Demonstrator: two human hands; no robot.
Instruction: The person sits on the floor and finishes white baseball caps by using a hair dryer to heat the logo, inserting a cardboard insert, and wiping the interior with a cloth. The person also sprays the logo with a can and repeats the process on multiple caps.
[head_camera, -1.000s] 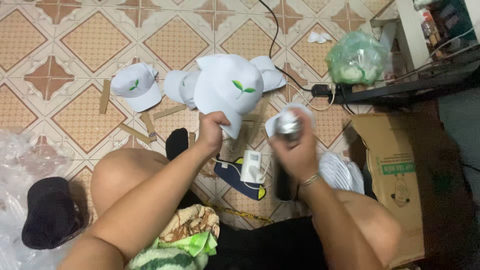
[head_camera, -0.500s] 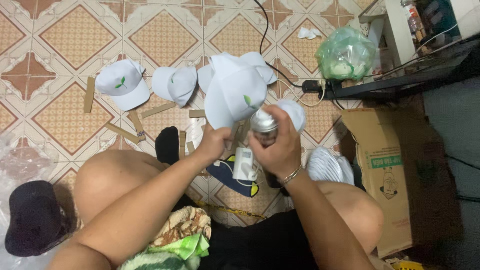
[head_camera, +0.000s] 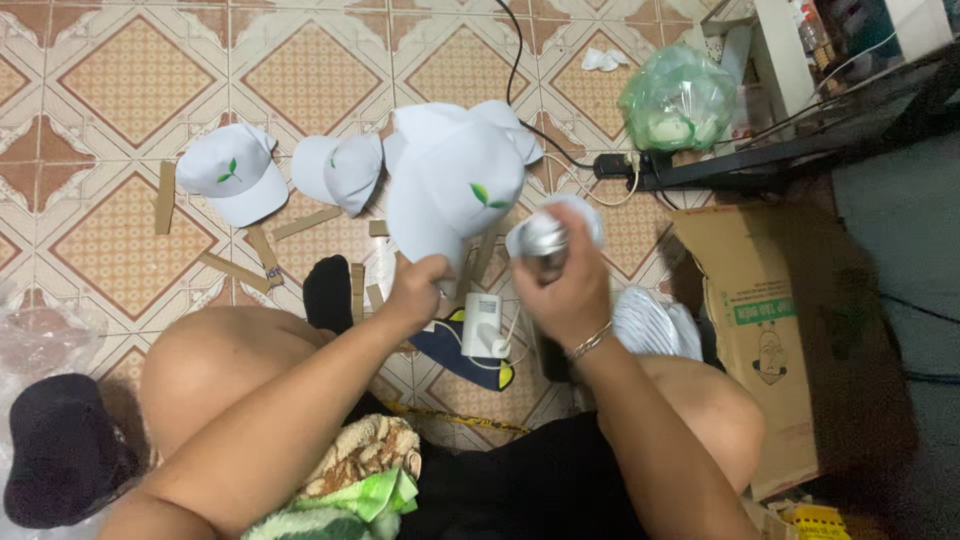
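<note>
My left hand (head_camera: 418, 292) grips a white cap (head_camera: 455, 190) by its brim; the cap has a small green leaf mark on the front and is raised above the tiled floor. My right hand (head_camera: 562, 290) is closed around a blurred silver-and-white object (head_camera: 545, 232), held right beside the cap. Two more white caps lie on the floor to the left: one with a leaf mark (head_camera: 235, 172) and one turned on its side (head_camera: 340, 170). A white charger block (head_camera: 481, 325) with its cord lies just below my hands.
Cardboard strips (head_camera: 236, 270) are scattered on the tiles. A brown cardboard box (head_camera: 760, 330) stands at the right, a green plastic bag (head_camera: 678, 98) and a power strip (head_camera: 622, 165) behind it. A black cap (head_camera: 62, 450) lies bottom left.
The view has shifted, so the floor items appear further left and lower. The raised cap has turned a little, and my right hand with the silver object stays close beside it.
</note>
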